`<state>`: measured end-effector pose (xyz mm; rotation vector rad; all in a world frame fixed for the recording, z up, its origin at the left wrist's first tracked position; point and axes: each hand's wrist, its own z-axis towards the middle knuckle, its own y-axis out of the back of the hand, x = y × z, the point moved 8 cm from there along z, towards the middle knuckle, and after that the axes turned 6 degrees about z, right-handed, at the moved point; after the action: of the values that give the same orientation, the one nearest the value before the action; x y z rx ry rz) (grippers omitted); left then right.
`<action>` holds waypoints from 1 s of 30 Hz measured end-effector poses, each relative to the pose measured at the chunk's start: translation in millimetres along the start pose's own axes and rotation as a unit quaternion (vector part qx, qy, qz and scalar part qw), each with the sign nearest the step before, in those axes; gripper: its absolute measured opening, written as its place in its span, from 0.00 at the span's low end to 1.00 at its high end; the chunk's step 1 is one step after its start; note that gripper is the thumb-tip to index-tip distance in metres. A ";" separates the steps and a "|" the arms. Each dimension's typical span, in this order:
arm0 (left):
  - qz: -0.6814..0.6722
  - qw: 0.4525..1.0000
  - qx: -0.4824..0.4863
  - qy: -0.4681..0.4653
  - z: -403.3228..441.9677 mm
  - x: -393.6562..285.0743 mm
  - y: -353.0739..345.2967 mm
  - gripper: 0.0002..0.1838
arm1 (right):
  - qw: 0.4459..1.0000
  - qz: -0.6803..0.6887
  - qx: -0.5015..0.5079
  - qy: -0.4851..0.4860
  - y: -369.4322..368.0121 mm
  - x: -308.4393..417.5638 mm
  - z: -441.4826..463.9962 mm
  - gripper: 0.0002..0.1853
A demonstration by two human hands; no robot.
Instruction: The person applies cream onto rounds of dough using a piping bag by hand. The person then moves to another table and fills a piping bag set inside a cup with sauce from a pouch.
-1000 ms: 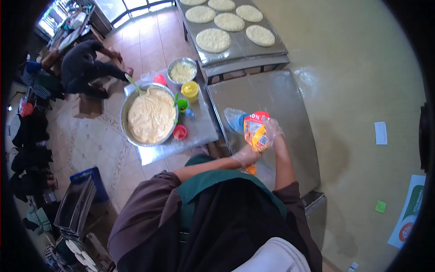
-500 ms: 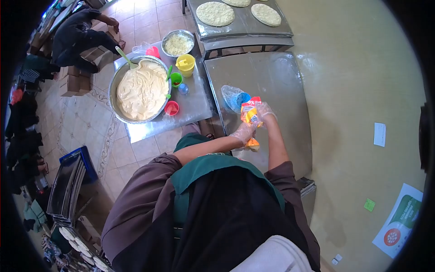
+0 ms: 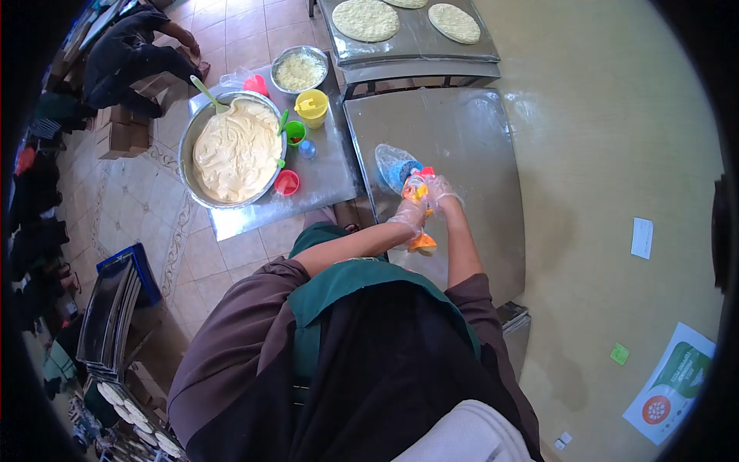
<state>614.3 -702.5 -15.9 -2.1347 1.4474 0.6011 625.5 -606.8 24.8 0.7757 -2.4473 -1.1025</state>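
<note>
Both hands wear clear plastic gloves and meet over the metal table [image 3: 469,138]. My left hand [image 3: 412,215] is closed on the near part of an orange and red packet [image 3: 422,245], whose orange end sticks out below it. My right hand [image 3: 439,190] grips the same packet's upper part, close against the left. Just beyond the hands lies a clear plastic bag [image 3: 391,165] with something blue in it. The fingers cover most of the packet.
On the left table [image 3: 331,181] stand a large bowl of cream batter [image 3: 237,150] with a spatula, a smaller bowl of shreds [image 3: 300,71], a yellow jug [image 3: 312,108] and green and red cups. Flat round doughs [image 3: 366,20] lie farther off. A person [image 3: 135,58] bends at the upper left.
My hands have come together on the packet, which now looks crumpled and more covered by the fingers. The view has shifted, so the far table shows less.
</note>
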 end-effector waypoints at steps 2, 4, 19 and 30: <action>0.026 0.999 -0.020 -0.009 10.4 7.9 -2.7 0.17 | 0.992 0.109 0.000 -0.063 -1.9 -11.4 1.3 0.25; -0.017 0.998 -0.034 -0.054 18.7 12.8 -6.0 0.13 | 0.923 0.336 -0.010 -0.187 -12.4 -33.3 3.1 0.24; -0.244 0.969 0.041 0.009 -25.0 -55.6 13.9 0.26 | 0.915 0.361 -0.079 -0.159 -4.7 -25.6 -22.1 0.29; -0.286 0.956 0.058 -0.010 9.6 -26.4 -6.2 0.22 | 0.887 0.408 -0.068 -0.204 -17.5 -32.8 -18.3 0.32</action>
<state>610.3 -675.6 -6.6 -2.2896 0.7605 0.3053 666.8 -607.0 20.2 -0.5750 -2.5380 -1.1140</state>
